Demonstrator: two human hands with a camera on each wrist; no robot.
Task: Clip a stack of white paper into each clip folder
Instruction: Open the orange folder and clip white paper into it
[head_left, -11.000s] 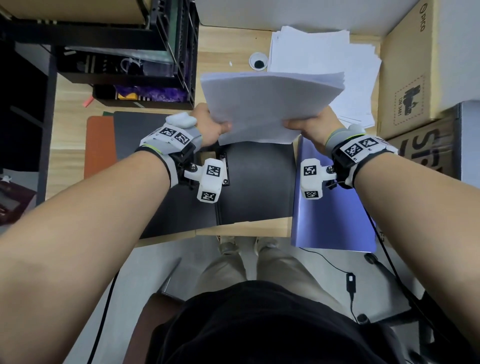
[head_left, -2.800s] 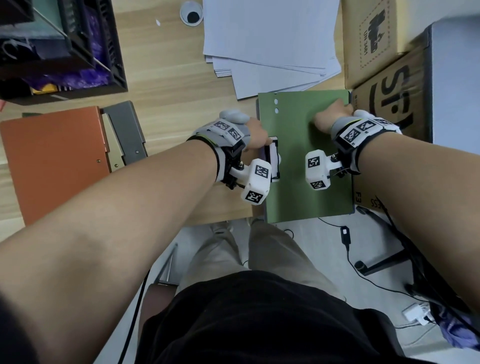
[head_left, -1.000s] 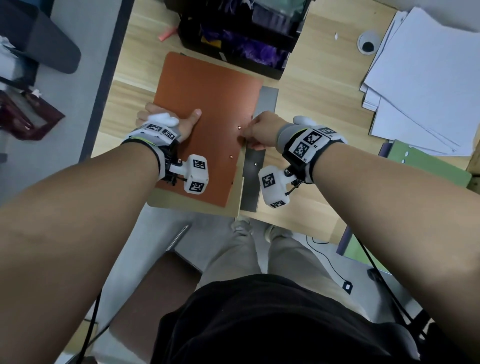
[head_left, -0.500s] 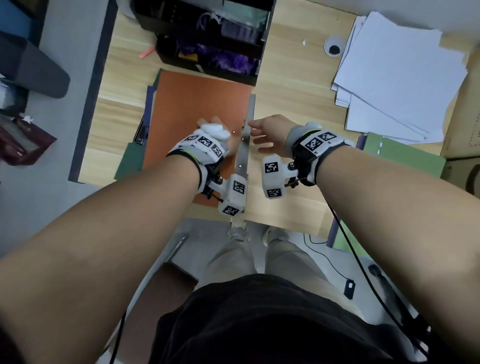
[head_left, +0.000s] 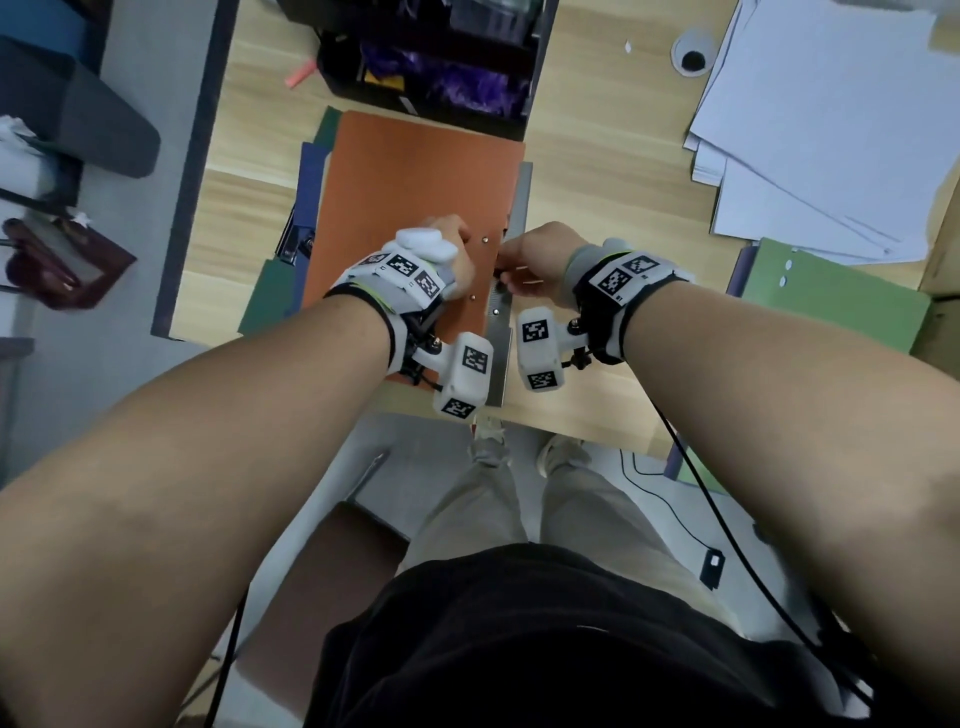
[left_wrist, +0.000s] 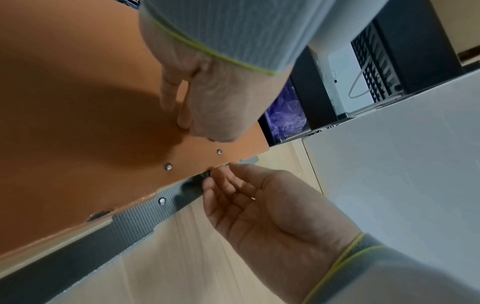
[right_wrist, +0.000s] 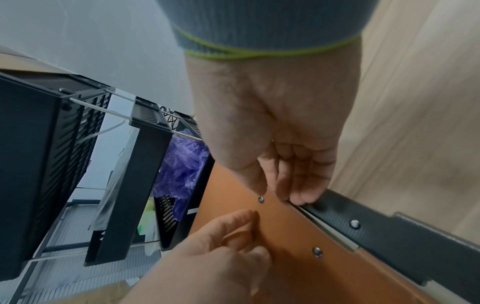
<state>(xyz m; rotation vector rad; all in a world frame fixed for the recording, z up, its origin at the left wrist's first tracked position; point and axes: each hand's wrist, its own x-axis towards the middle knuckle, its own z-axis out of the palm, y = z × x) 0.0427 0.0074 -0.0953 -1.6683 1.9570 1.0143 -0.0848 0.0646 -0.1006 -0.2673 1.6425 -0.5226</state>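
pressing my left hand (head_left: 447, 260) flat on the closed orange clip folder (head_left: 410, 187) lying on the light wooden desk (head_left: 597, 171), fingers loosely bent and gripping nothing. my right hand (head_left: 530, 260) is pinching at the folder's edge beside its grey ribbed spine strip (head_left: 501, 332), fingertips (left_wrist: 218, 174) curled onto the cover edge. the stack of white paper sheets (head_left: 831, 130) is lying well apart at the desk's far right, near a green folder (head_left: 831, 301). a black mesh organiser (head_left: 441, 57) is sitting behind.
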